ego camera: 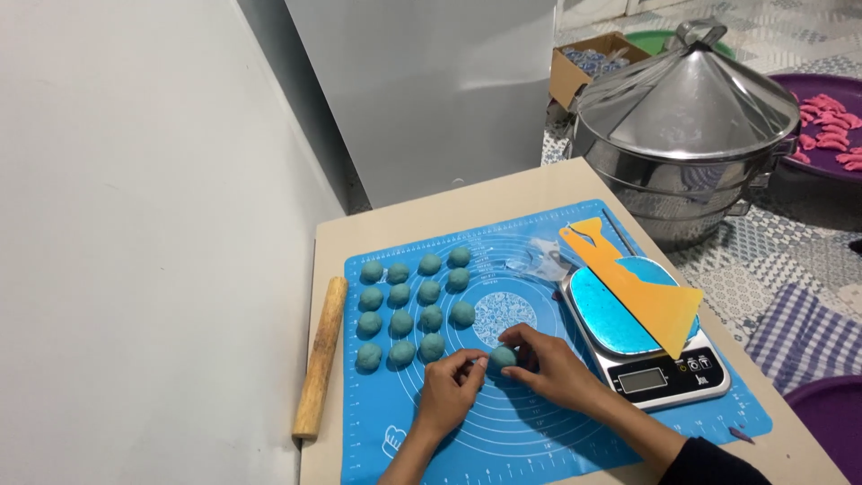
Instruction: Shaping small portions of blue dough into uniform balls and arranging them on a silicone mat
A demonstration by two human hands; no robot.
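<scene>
Teal-blue dough balls [415, 308] in rows on a bright blue baking mat [539, 431] printed with pale concentric circles, over a beige table [467, 202] at centre frame. Orange-yellow scraper [639, 289] across a silver scale [669, 373] with a sky-blue plate; tan wooden rolling pin [320, 357] at left. Shiny steel steamer [687, 135] upper right, pink pieces [831, 126] on a purple tray [822, 90] beyond.

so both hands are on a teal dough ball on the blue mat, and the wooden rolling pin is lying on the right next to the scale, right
Not quite. Both hands, left hand and right hand, do pinch a teal dough ball on the blue mat, but the head view shows the wooden rolling pin lying off the mat's left edge, on the far side from the scale.
</scene>
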